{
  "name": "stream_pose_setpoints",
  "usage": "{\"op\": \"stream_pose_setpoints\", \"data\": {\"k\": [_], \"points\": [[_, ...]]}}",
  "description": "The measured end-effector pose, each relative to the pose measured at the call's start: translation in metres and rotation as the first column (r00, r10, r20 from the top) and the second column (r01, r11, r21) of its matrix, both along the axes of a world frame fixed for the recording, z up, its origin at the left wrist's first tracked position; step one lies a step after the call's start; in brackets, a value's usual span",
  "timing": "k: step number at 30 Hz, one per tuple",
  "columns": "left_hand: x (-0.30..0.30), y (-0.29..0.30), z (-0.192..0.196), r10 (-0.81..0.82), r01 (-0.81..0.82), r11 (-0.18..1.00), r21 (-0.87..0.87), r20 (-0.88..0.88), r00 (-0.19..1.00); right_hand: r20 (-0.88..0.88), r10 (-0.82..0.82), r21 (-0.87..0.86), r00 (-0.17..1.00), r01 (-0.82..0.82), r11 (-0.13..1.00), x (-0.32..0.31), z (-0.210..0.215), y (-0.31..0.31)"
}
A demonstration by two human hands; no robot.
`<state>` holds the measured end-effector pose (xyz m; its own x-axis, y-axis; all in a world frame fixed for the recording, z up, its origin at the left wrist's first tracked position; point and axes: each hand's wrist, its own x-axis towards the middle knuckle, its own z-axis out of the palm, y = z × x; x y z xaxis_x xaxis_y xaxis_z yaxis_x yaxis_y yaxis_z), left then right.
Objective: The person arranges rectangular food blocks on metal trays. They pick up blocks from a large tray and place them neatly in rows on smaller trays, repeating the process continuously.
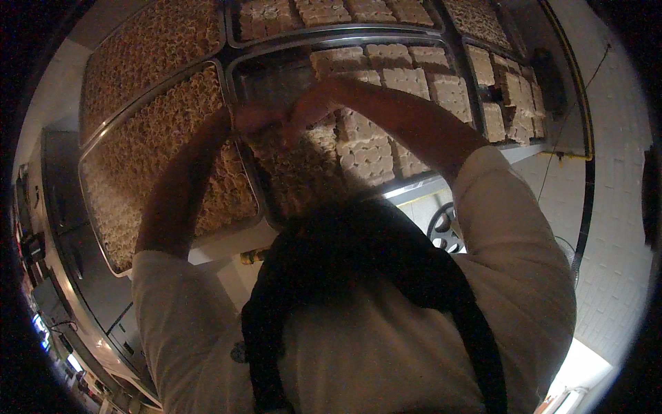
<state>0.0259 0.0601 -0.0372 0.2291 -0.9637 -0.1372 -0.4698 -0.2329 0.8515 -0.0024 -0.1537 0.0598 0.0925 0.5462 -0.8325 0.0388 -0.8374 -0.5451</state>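
My left hand (256, 117) and my right hand (307, 114) come together over the left part of a metal tray (272, 72). Both are dim and blurred, so what the fingers hold, if anything, does not show. The fingers of my right hand point down and leftward. Pale, thick rectangular baked pieces with dimpled tops (365, 162) fill the tray's right side in rows. Browner, rough-topped pieces (300, 169) lie in shadow just below my hands. Dark tray bottom shows bare beyond them.
To the left, a tray of golden, bumpy-topped pastry (124, 165) lies under my left forearm, with a similar pastry tray (155, 48) behind it. More trays of pale pieces (321, 12) stand at the far side and right (514, 90). A white tiled wall (614, 138) rises at right.
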Motion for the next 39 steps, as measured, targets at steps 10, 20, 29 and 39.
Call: {"op": "stream_pose_setpoints", "data": {"k": [10, 20, 29, 39], "points": [[-0.087, -0.003, 0.107, 0.208, -0.225, 0.933, 0.280, 0.089, 0.974, 0.409, 0.059, -0.013, 0.911, -0.058, 0.998, -0.061, 0.054, 0.000], [-0.148, -0.025, 0.139, 0.428, -0.461, 0.873, 0.160, 0.203, 0.881, 0.720, -0.143, 0.278, 0.679, -0.093, 0.956, -0.114, 0.040, -0.016], [-0.183, -0.023, 0.125, 0.471, -0.514, 0.858, 0.001, 0.398, 0.787, 0.824, 0.013, 0.071, 0.566, -0.126, 0.989, -0.138, 0.037, -0.018], [-0.261, -0.036, 0.097, 0.593, -0.635, 0.739, -0.225, 0.665, 0.455, 0.829, -0.280, 0.393, 0.485, -0.147, 0.908, -0.194, 0.026, -0.050]]}}
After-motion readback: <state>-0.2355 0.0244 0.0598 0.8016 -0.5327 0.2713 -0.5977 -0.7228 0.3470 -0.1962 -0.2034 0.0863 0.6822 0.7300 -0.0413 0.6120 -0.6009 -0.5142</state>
